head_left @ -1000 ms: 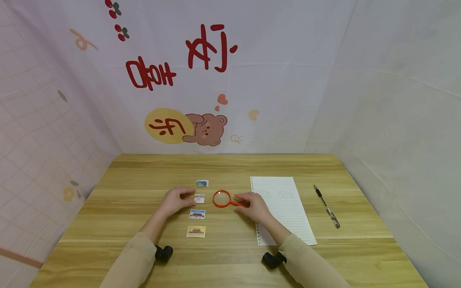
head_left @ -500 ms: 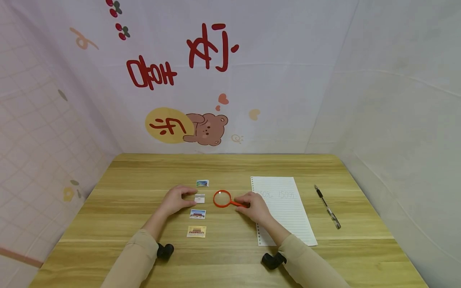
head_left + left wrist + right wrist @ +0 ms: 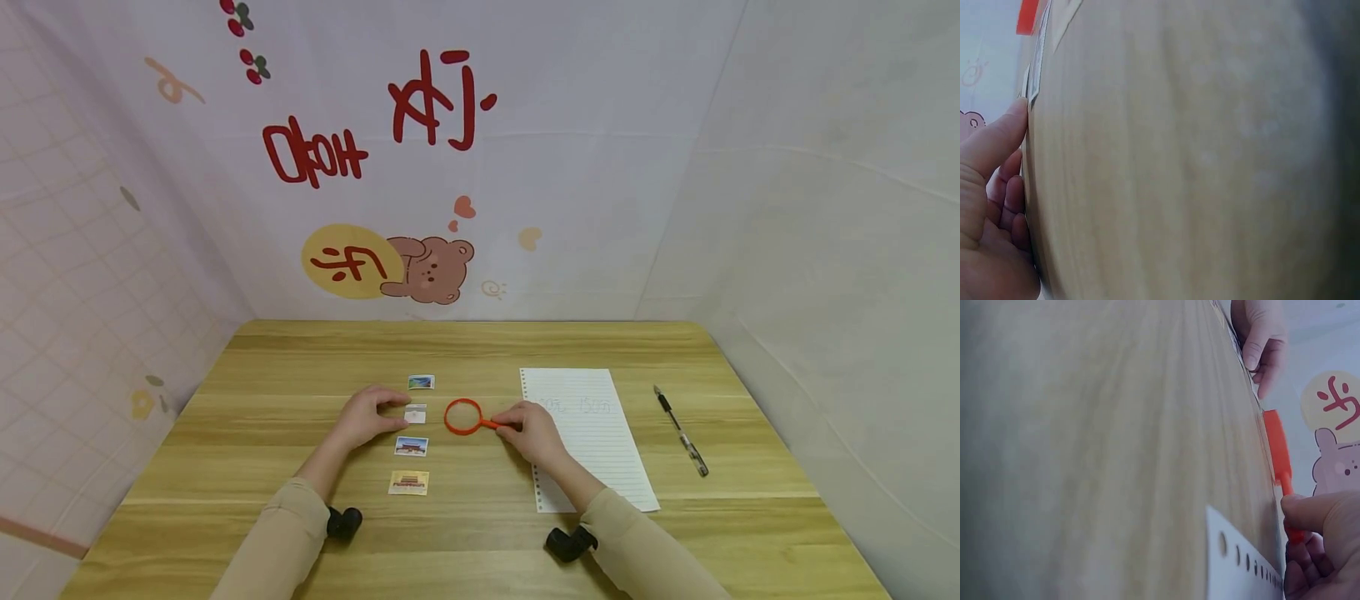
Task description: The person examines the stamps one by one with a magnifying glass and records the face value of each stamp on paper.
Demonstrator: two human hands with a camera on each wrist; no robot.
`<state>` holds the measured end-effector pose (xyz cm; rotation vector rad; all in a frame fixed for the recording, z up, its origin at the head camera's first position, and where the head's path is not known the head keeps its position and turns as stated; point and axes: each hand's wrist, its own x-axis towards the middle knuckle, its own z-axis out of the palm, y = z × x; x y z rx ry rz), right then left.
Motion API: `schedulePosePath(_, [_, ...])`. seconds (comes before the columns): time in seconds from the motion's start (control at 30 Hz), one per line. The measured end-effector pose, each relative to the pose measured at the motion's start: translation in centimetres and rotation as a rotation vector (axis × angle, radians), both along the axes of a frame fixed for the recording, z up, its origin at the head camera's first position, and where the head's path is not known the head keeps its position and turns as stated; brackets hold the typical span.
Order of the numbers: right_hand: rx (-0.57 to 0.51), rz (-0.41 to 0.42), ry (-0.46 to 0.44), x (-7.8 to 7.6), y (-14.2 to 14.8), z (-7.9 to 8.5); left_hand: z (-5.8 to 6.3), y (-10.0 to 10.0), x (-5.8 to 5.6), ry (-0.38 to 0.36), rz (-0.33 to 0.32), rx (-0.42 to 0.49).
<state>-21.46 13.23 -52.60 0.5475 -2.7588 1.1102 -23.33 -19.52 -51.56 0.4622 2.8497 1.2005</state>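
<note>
My right hand [image 3: 534, 431] pinches the handle of a red magnifying glass [image 3: 481, 421] between thumb and fingers. In the right wrist view its red rim [image 3: 1277, 445] appears edge-on, close over the wooden table. My left hand [image 3: 367, 417] rests on the table, thumb and forefinger slightly apart, with the fingertips right at the left edge of a pale grey stamp [image 3: 416, 414]. The same column holds a blue-green stamp [image 3: 421, 382] behind it, and in front a blue stamp with a red building [image 3: 412, 447] and a yellow stamp [image 3: 408, 482].
A lined sheet of paper [image 3: 596, 467] with handwriting lies under and beside my right hand. Farther right is a black-gripped pen [image 3: 681, 432]. Black wrist cameras sit on both sleeves. A printed curtain [image 3: 585, 183] stands behind the wooden table [image 3: 480, 537].
My right thumb and fingers have closed together on the magnifying glass handle, and the lens has tilted slightly, losing its bright glint. My left hand and the stamps stay almost still.
</note>
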Motion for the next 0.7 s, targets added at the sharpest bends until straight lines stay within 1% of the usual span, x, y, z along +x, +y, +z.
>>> schedulePosePath(0.1, [0.000, 0.008, 0.031, 0.0, -0.1, 0.2, -0.1, 0.0, 0.0, 0.003, -0.002, 0.004])
schedulePosePath(0.17, [-0.019, 0.020, 0.057, 0.0, -0.4, 0.6, -0.2, -0.1, -0.1, 0.002, -0.002, 0.010])
schedulePosePath(0.23, [-0.028, 0.035, 0.094, -0.1, -0.8, 0.9, -0.2, -0.1, -0.1, -0.002, 0.000, 0.012])
schedulePosePath(0.33, [-0.045, 0.053, 0.119, -0.3, -1.6, 1.4, -0.2, -0.1, -0.1, -0.004, 0.001, 0.022])
schedulePosePath(0.57, [-0.060, 0.063, 0.075, -0.6, -3.9, 1.6, 0.0, -0.2, -0.1, -0.001, -0.007, 0.027])
schedulePosePath(0.7, [-0.051, 0.069, 0.083, -0.7, -5.1, 1.5, 0.0, -0.3, -0.1, 0.016, -0.014, 0.025])
